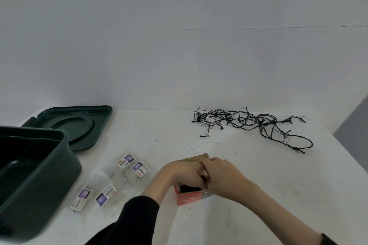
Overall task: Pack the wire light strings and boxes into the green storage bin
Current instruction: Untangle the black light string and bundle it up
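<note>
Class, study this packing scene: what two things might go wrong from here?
1. The red box is open with black wire showing under the left hand and right hand; forced in, it may kink or spring out.
2. The loose wire string lies tangled on the table; lifted hastily, it may knot tighter.

Diffuse light is falling evenly on the table (282, 175); shadows are showing faint. Edges are bowing; the green bin (39, 195) is blurring.
</note>
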`<move>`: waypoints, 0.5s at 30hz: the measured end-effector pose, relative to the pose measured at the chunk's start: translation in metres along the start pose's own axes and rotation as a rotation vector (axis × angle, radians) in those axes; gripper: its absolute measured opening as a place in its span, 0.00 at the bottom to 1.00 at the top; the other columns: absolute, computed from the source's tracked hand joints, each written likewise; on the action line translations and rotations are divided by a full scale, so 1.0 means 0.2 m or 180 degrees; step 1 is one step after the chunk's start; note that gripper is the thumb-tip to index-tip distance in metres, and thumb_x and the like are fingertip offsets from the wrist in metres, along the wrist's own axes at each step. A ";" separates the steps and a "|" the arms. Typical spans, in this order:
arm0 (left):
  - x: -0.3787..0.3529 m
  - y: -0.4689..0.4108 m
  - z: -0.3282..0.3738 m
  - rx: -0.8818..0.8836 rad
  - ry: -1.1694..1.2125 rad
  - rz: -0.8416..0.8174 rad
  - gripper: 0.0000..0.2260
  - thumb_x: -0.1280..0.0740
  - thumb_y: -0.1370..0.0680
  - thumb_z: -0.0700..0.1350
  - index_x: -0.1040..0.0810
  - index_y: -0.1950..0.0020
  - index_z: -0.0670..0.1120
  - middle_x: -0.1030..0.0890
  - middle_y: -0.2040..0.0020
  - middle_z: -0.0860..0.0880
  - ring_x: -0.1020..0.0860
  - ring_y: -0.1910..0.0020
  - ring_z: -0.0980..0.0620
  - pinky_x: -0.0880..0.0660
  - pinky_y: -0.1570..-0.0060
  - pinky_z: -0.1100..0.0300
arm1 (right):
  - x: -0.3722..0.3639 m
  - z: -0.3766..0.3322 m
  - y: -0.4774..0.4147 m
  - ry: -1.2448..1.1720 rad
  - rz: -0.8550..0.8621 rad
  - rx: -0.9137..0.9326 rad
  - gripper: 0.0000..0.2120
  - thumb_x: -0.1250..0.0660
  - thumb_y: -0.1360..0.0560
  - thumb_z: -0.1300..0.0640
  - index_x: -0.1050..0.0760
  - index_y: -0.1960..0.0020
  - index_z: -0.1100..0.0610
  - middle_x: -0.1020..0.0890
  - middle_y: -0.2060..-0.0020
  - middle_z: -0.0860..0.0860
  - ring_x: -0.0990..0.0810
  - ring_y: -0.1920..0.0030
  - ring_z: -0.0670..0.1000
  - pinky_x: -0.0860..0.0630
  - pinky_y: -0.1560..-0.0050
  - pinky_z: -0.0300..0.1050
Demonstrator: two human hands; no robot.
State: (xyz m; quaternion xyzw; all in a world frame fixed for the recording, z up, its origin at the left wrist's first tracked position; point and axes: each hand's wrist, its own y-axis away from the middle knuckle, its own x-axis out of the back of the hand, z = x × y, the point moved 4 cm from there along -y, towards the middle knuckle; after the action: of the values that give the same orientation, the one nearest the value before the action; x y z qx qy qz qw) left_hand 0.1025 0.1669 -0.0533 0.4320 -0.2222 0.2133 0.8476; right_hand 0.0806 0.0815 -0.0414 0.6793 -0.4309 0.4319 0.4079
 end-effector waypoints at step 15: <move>0.09 0.26 -0.21 -0.0728 -0.0563 0.2264 0.14 0.38 0.22 0.46 0.25 0.36 0.50 0.26 0.37 0.56 0.30 0.36 0.56 0.37 0.39 0.65 | -0.05 -0.10 -0.17 0.0817 -0.0652 0.0290 0.08 0.43 0.24 0.66 0.27 0.59 0.63 0.28 0.67 0.55 0.36 0.72 0.49 0.43 0.74 0.38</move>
State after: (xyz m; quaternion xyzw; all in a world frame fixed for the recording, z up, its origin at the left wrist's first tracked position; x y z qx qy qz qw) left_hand 0.0973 0.2326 -0.0321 0.2474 -0.4529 0.4299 0.7409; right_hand 0.1056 0.1127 -0.0511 0.6767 -0.2838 0.4904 0.4701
